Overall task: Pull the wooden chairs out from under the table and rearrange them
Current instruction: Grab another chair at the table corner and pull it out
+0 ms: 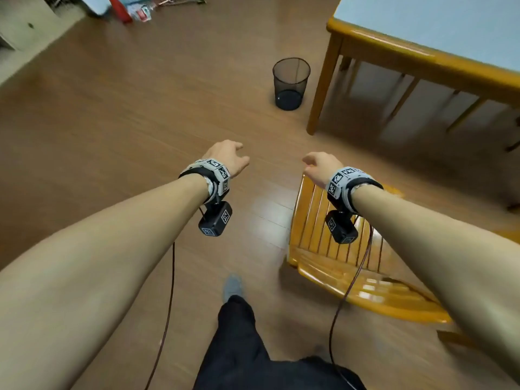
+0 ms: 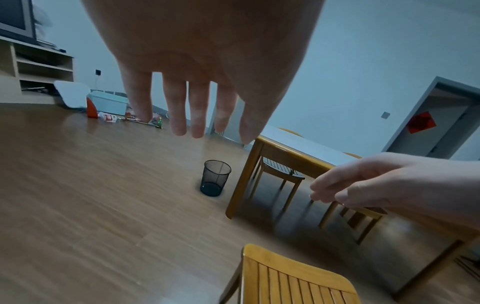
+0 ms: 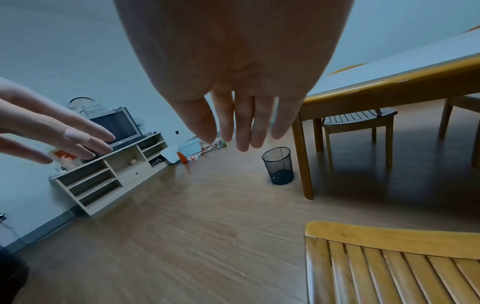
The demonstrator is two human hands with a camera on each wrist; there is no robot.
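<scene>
A slatted wooden chair (image 1: pixel 337 249) (image 2: pixel 293 275) (image 3: pixel 389 265) stands pulled out on the floor, right below my right arm. My right hand (image 1: pixel 316 164) (image 3: pixel 244 123) hovers above the chair's front corner, fingers relaxed, holding nothing. My left hand (image 1: pixel 230 157) (image 2: pixel 192 115) hangs over bare floor to the chair's left, fingers straight and spread. A wooden table (image 1: pixel 394 49) (image 2: pixel 285 152) (image 3: pixel 389 90) with a pale top stands at the right. Two more chairs (image 2: pixel 280 172) (image 3: pixel 358 121) sit tucked under it.
A black mesh wastebasket (image 1: pixel 290 83) (image 2: pixel 214 178) (image 3: pixel 279 165) stands beside the table's near leg. A low shelf unit with a TV (image 3: pixel 114 162) lines the left wall, with clutter (image 1: pixel 138 11) on the floor past it. My foot (image 1: pixel 233 285) is left of the chair.
</scene>
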